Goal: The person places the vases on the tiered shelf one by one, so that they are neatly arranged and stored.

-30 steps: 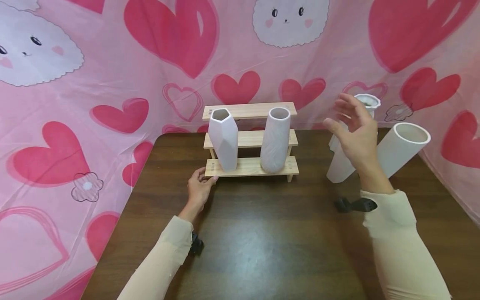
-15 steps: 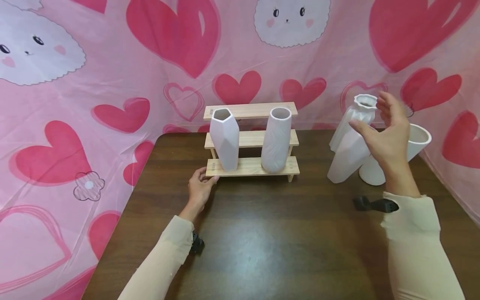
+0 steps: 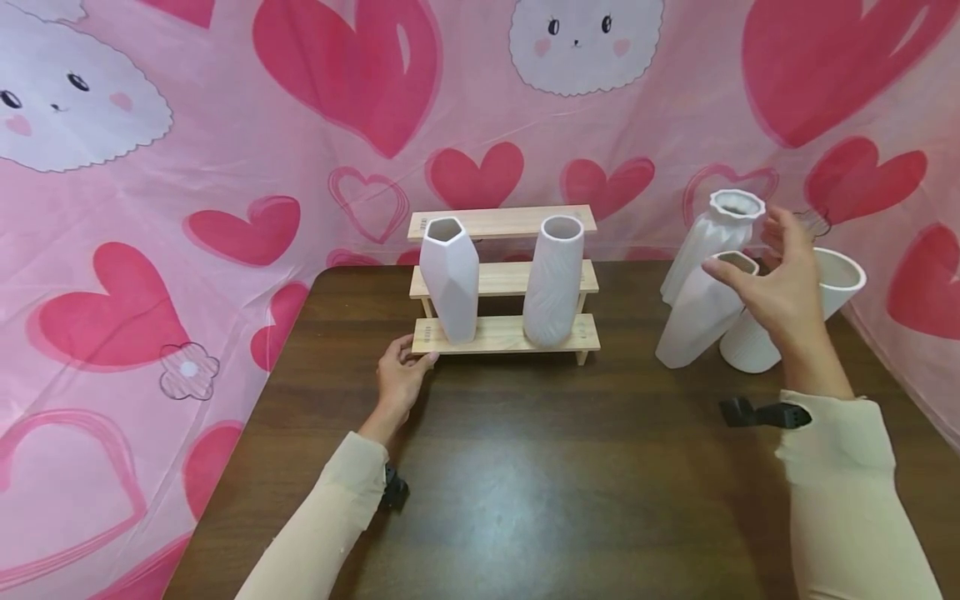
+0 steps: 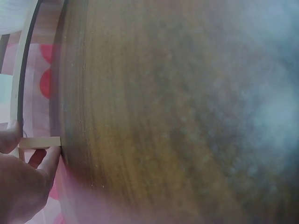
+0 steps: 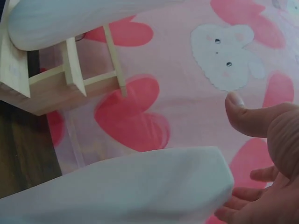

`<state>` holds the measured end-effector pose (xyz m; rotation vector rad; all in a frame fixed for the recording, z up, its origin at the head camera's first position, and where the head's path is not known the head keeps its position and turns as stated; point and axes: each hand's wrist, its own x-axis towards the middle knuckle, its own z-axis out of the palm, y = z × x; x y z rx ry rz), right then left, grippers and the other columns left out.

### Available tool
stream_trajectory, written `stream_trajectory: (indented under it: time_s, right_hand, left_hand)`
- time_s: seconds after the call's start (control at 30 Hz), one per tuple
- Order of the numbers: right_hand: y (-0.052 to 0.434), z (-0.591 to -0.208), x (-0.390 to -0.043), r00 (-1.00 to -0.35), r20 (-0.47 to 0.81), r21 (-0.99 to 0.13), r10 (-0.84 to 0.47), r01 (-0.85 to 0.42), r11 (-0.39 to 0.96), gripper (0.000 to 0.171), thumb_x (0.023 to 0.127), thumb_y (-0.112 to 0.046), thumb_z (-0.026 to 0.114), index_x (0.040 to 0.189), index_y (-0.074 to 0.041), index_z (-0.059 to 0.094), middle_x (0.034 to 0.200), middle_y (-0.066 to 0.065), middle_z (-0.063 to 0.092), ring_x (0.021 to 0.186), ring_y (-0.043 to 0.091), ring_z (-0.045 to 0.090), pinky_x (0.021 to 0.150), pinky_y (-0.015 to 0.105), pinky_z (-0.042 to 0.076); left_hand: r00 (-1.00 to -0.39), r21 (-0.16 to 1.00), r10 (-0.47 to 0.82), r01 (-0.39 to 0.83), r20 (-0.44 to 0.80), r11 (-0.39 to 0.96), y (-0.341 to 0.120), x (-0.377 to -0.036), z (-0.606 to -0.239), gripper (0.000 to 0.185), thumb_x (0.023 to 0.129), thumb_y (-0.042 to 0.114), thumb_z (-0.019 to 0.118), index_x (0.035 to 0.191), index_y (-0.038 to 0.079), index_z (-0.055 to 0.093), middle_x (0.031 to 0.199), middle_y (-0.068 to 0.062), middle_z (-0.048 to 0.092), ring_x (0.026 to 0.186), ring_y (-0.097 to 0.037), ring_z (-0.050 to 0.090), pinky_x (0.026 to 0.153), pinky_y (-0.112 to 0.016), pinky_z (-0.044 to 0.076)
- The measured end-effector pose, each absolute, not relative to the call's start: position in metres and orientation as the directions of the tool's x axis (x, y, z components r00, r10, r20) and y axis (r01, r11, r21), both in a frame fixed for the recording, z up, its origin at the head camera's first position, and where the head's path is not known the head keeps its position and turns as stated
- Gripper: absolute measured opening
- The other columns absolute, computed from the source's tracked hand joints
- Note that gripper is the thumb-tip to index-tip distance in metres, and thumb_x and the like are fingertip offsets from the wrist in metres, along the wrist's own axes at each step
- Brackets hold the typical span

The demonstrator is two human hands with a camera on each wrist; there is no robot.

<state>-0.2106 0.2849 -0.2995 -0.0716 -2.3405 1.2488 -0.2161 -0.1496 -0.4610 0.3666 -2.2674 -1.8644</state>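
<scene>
A three-tier wooden shelf (image 3: 504,335) stands mid-table with a faceted white vase (image 3: 448,279) and a ribbed white vase (image 3: 553,282) on its lowest tier. My left hand (image 3: 403,371) rests on the table and pinches the left end of that lowest board (image 4: 39,142) between thumb and forefinger. My right hand (image 3: 753,262) hovers open at the right with fingers spread. Its thumb (image 5: 252,119) is just beside the mouth of a leaning white vase (image 3: 693,317), holding nothing. A fluted-rim vase (image 3: 712,229) and a wide-mouthed vase (image 3: 836,287) stand behind it.
The dark wooden table (image 3: 525,483) is walled at the back and sides by a pink heart-print cloth (image 3: 225,167). Black wrist-camera mounts (image 3: 757,412) sit at both cuffs. The right wrist view shows the leaning vase (image 5: 117,191) close up and the shelf (image 5: 46,88) beyond.
My right hand has moved right and slightly down, from in front of the right-hand vases to beside the leaning vase's mouth. The left hand and shelf have stayed put.
</scene>
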Motion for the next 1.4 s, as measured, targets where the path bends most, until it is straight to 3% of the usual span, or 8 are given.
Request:
stream_trajectory:
  time_s: [0.1, 0.23, 0.37, 0.47, 0.67, 1.0, 1.4]
  right_hand:
    - [0.285, -0.304, -0.213, -0.907, 0.335, -0.795, 0.256, -0.126, 0.594, 0.079, 0.071, -0.025, 0.073, 0.135, -0.024, 0.027, 0.132, 0.013, 0.034, 0.120, 0.027, 0.035, 0.101, 0.037, 0.029]
    - [0.285, -0.309, -0.213, -0.915, 0.300, -0.804, 0.270, -0.091, 0.588, 0.081, 0.068, -0.027, 0.075, 0.134, -0.016, 0.030, 0.125, 0.014, 0.039, 0.109, 0.023, 0.040, 0.087, 0.026, 0.037]
    - [0.287, -0.315, -0.211, -0.913, 0.300, -0.823, 0.275, -0.103, 0.558, 0.071, 0.069, -0.023, 0.075, 0.126, -0.005, 0.037, 0.104, 0.002, 0.045, 0.087, 0.011, 0.043, 0.065, 0.012, 0.036]
    - [0.290, -0.318, -0.209, -0.915, 0.297, -0.840, 0.272, -0.114, 0.531, 0.061, 0.070, -0.018, 0.074, 0.119, -0.001, 0.043, 0.093, -0.007, 0.047, 0.078, 0.004, 0.043, 0.059, 0.008, 0.038]
    - [0.293, -0.321, -0.208, -0.917, 0.296, -0.833, 0.267, -0.111, 0.542, 0.054, 0.071, -0.019, 0.073, 0.116, -0.001, 0.048, 0.089, -0.011, 0.048, 0.078, 0.001, 0.046, 0.060, 0.005, 0.039]
    - [0.293, -0.325, -0.209, -0.911, 0.286, -0.851, 0.297, -0.099, 0.516, 0.052, 0.071, -0.021, 0.074, 0.116, -0.008, 0.051, 0.092, -0.009, 0.049, 0.080, 0.003, 0.046, 0.060, 0.005, 0.040]
    - [0.293, -0.322, -0.211, -0.885, 0.314, -0.812, 0.343, -0.063, 0.580, 0.055, 0.067, -0.026, 0.076, 0.113, -0.005, 0.056, 0.088, -0.009, 0.052, 0.074, 0.003, 0.046, 0.055, 0.006, 0.039]
  left_hand:
    - [-0.953, 0.982, -0.302, -0.068, -0.012, 0.175, -0.149, -0.216, -0.461, 0.049, 0.073, 0.011, 0.071, 0.117, 0.008, 0.049, 0.100, -0.010, 0.061, 0.086, -0.020, 0.060, 0.068, -0.022, 0.050]
    - [-0.955, 0.984, -0.297, -0.062, -0.011, 0.165, -0.149, -0.216, -0.461, 0.049, 0.073, 0.009, 0.071, 0.117, 0.007, 0.049, 0.101, -0.011, 0.061, 0.086, -0.021, 0.060, 0.068, -0.022, 0.050]
    - [-0.955, 0.985, -0.296, -0.059, -0.008, 0.165, -0.149, -0.215, -0.460, 0.049, 0.073, 0.009, 0.071, 0.117, 0.007, 0.049, 0.101, -0.011, 0.061, 0.085, -0.020, 0.060, 0.068, -0.022, 0.050]
    - [-0.954, 0.983, -0.300, -0.064, -0.010, 0.169, -0.149, -0.216, -0.461, 0.049, 0.073, 0.010, 0.071, 0.117, 0.008, 0.050, 0.101, -0.011, 0.061, 0.085, -0.020, 0.059, 0.067, -0.022, 0.050]
    - [-0.954, 0.984, -0.299, -0.073, -0.021, 0.161, -0.149, -0.216, -0.463, 0.049, 0.073, 0.009, 0.071, 0.117, 0.008, 0.049, 0.102, -0.011, 0.061, 0.086, -0.020, 0.059, 0.068, -0.022, 0.050]
    - [-0.951, 0.981, -0.307, -0.070, -0.011, 0.180, -0.149, -0.217, -0.462, 0.048, 0.073, 0.012, 0.072, 0.116, 0.009, 0.050, 0.099, -0.008, 0.062, 0.085, -0.019, 0.059, 0.068, -0.023, 0.050]
    - [-0.955, 0.985, -0.296, -0.051, 0.000, 0.167, -0.149, -0.216, -0.460, 0.048, 0.073, 0.010, 0.071, 0.116, 0.008, 0.050, 0.099, -0.011, 0.062, 0.083, -0.021, 0.059, 0.066, -0.022, 0.050]
